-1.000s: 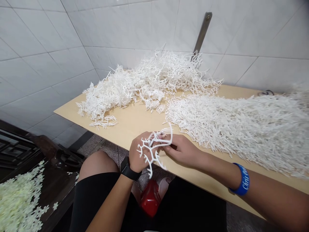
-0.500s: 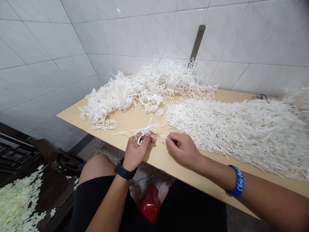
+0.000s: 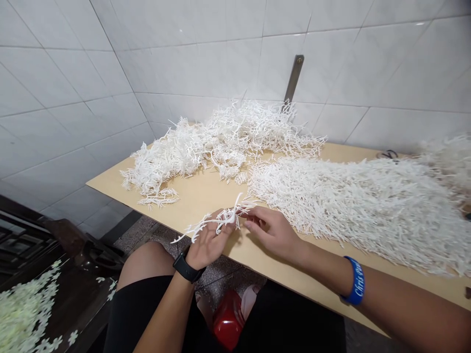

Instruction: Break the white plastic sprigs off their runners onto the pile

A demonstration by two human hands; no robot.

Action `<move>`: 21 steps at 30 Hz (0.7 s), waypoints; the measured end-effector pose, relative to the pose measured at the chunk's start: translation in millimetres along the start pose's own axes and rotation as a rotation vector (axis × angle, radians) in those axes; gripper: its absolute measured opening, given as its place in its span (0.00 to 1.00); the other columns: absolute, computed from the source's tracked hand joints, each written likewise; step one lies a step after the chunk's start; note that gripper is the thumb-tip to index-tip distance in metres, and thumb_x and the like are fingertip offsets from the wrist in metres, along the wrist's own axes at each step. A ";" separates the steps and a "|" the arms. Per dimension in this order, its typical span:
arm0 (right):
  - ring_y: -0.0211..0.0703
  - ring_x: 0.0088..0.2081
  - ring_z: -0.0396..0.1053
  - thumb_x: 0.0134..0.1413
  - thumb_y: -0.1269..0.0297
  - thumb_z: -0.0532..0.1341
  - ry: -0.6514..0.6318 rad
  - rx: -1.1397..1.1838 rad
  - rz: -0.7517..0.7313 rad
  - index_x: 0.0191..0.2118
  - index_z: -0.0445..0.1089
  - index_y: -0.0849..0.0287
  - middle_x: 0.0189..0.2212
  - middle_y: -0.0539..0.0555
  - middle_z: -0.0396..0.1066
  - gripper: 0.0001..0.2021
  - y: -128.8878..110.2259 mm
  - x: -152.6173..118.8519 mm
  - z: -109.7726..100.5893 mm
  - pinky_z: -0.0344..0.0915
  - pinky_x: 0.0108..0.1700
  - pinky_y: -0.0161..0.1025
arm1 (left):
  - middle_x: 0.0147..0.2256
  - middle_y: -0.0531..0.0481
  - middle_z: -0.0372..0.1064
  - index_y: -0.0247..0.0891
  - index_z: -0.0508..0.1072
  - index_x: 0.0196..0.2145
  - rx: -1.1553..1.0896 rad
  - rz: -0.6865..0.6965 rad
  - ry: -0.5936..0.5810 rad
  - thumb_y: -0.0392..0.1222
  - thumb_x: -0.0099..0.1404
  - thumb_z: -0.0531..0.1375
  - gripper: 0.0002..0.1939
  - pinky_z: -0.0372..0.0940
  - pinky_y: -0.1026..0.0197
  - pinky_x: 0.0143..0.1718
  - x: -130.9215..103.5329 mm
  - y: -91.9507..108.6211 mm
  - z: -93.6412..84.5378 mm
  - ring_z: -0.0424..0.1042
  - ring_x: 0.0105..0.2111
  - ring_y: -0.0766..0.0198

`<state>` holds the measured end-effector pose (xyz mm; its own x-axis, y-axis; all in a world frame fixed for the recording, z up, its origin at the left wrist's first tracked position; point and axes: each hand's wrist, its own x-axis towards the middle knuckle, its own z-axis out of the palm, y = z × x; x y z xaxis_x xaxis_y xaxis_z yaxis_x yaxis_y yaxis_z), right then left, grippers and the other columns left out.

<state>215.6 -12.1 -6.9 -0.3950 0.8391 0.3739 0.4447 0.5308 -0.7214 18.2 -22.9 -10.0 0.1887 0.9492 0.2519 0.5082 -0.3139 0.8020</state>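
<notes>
A white branched plastic sprig lies across my upturned left hand, whose fingers are loosely extended beneath it and whose thumb rests against its stem. Its thin twigs stick out to the left and upward. My right hand is at the sprig's right end, fingers curled in a pinch among the twig tips; what exactly lies between them is partly hidden. Behind the hands spreads a tangled heap of similar white sprigs. To the right is a dense pile of short white twig pieces.
The tan board under the piles ends just before my knees. A metal bracket stands against the tiled wall. At lower left, pale flower pieces lie on a dark wooden surface. A red stool is between my legs.
My left hand has turned palm up and loosened, with the sprig now lying across it. My right hand has moved left to the sprig's end. The view has tilted slightly up.
</notes>
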 end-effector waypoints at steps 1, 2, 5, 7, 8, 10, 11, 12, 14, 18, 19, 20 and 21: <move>0.41 0.31 0.65 0.63 0.59 0.57 -0.017 0.005 -0.003 0.39 0.72 0.59 0.30 0.52 0.71 0.10 0.2 -0.1 0.1 0.60 0.34 0.37 | 0.44 0.43 0.78 0.40 0.78 0.48 0.005 -0.003 -0.040 0.56 0.70 0.50 0.23 0.69 0.53 0.49 -0.2 -0.1 -0.1 0.75 0.47 0.52; 0.41 0.31 0.64 0.63 0.57 0.58 -0.021 0.019 0.001 0.39 0.72 0.59 0.29 0.52 0.70 0.12 0.9 -0.2 0.1 0.60 0.34 0.37 | 0.48 0.42 0.76 0.40 0.76 0.51 0.007 0.000 -0.089 0.56 0.71 0.49 0.24 0.67 0.52 0.52 -0.1 0.3 -0.5 0.73 0.50 0.52; 0.40 0.28 0.62 0.61 0.51 0.59 -0.072 0.109 0.027 0.37 0.71 0.61 0.26 0.50 0.68 0.16 3.8 -0.1 0.9 0.58 0.31 0.36 | 0.57 0.44 0.68 0.43 0.68 0.60 -0.008 0.062 -0.224 0.54 0.73 0.46 0.25 0.60 0.50 0.60 1.0 5.5 -2.4 0.67 0.57 0.52; 0.38 0.26 0.61 0.59 0.50 0.62 -0.119 0.160 0.045 0.36 0.71 0.61 0.25 0.49 0.67 0.16 5.0 -0.3 2.2 0.57 0.29 0.35 | 0.60 0.45 0.65 0.45 0.62 0.64 -0.011 0.113 -0.267 0.54 0.73 0.46 0.26 0.57 0.50 0.62 2.1 10.0 -3.9 0.64 0.59 0.53; 0.38 0.26 0.61 0.59 0.52 0.62 -0.132 0.167 0.048 0.36 0.71 0.61 0.25 0.49 0.67 0.15 5.0 -0.4 2.9 0.57 0.29 0.35 | 0.60 0.46 0.64 0.46 0.61 0.64 -0.010 0.128 -0.276 0.54 0.73 0.46 0.26 0.57 0.49 0.62 2.6 11.6 -4.3 0.64 0.59 0.53; 0.37 0.26 0.61 0.62 0.57 0.59 -0.139 0.132 0.034 0.34 0.70 0.61 0.25 0.49 0.68 0.11 3.8 -0.6 3.9 0.56 0.29 0.34 | 0.59 0.45 0.66 0.45 0.61 0.64 -0.011 0.140 -0.289 0.54 0.73 0.46 0.26 0.59 0.50 0.61 3.1 11.8 -3.9 0.66 0.58 0.54; 0.37 0.25 0.61 0.63 0.61 0.57 -0.140 0.099 0.018 0.31 0.70 0.61 0.24 0.49 0.67 0.12 2.6 -0.6 4.0 0.56 0.29 0.34 | 0.58 0.45 0.67 0.45 0.63 0.63 -0.014 0.136 -0.288 0.53 0.73 0.45 0.26 0.60 0.50 0.60 3.1 10.2 -2.9 0.67 0.56 0.54; 0.36 0.24 0.60 0.64 0.63 0.56 -0.148 0.070 -0.001 0.29 0.69 0.61 0.23 0.49 0.67 0.13 1.2 -0.4 3.8 0.55 0.29 0.34 | 0.56 0.45 0.69 0.44 0.66 0.61 -0.009 0.121 -0.271 0.53 0.73 0.45 0.25 0.61 0.51 0.59 2.9 7.4 -1.3 0.69 0.55 0.55; 0.35 0.23 0.59 0.64 0.65 0.55 -0.183 0.045 -0.038 0.25 0.68 0.60 0.20 0.48 0.64 0.15 -2.1 0.3 2.5 0.53 0.28 0.34 | 0.49 0.43 0.75 0.40 0.74 0.54 0.037 0.052 -0.174 0.53 0.73 0.45 0.25 0.63 0.50 0.57 2.4 -0.2 3.1 0.71 0.51 0.53; 0.34 0.23 0.58 0.64 0.65 0.53 -0.225 0.062 -0.109 0.24 0.64 0.59 0.20 0.47 0.62 0.16 -7.8 3.6 -1.0 0.53 0.28 0.33 | 0.37 0.42 0.78 0.38 0.80 0.38 0.143 -0.058 0.062 0.56 0.71 0.48 0.25 0.65 0.50 0.53 2.5 -13.8 12.0 0.73 0.45 0.51; 0.35 0.23 0.58 0.64 0.65 0.52 -0.213 0.049 -0.136 0.23 0.62 0.59 0.20 0.47 0.61 0.16 -8.7 4.4 -1.6 0.53 0.28 0.33 | 0.36 0.43 0.78 0.38 0.80 0.37 0.145 -0.064 0.088 0.56 0.71 0.49 0.25 0.66 0.51 0.52 3.2 -15.5 13.3 0.73 0.45 0.51; 0.35 0.23 0.57 0.64 0.66 0.52 -0.198 0.033 -0.163 0.22 0.60 0.59 0.20 0.47 0.59 0.16 -9.5 4.7 -2.0 0.53 0.29 0.34 | 0.35 0.43 0.78 0.39 0.80 0.36 0.138 -0.068 0.104 0.57 0.70 0.49 0.25 0.65 0.51 0.52 4.3 -16.7 14.0 0.73 0.45 0.51; 0.35 0.23 0.56 0.63 0.66 0.52 -0.180 0.019 -0.187 0.22 0.58 0.58 0.20 0.47 0.58 0.16 -10.2 4.5 -2.1 0.52 0.29 0.34 | 0.35 0.43 0.78 0.39 0.80 0.34 0.122 -0.076 0.119 0.57 0.69 0.50 0.24 0.65 0.51 0.52 5.7 -17.4 14.1 0.73 0.45 0.51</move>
<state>211.0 -13.5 3.4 -0.6065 0.6909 0.3935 0.3361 0.6713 -0.6606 22.2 -12.3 -30.1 0.0485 0.9641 0.2610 0.6165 -0.2345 0.7516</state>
